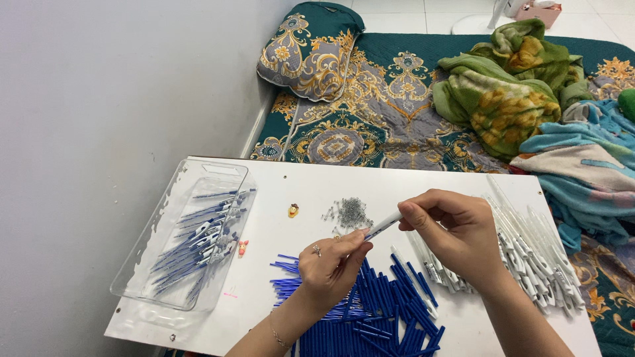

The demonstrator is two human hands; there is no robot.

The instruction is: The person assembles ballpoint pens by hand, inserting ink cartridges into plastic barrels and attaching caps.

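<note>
Bright, even daylight (soft shadows), sharp focus

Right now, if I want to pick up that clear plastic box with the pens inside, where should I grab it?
Probably hold the clear box by its two long side walls, coming from above with both hands. It is long, open-topped and lies flat on the white table, with finished pens loose inside.

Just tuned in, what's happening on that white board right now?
A person is holding a pen part between both hands: the left hand pinches its lower end, the right hand grips the upper end. Below lie loose blue pen pieces, white barrels to the right, small metal springs ahead, and a clear tray of assembled pens on the left.
</note>
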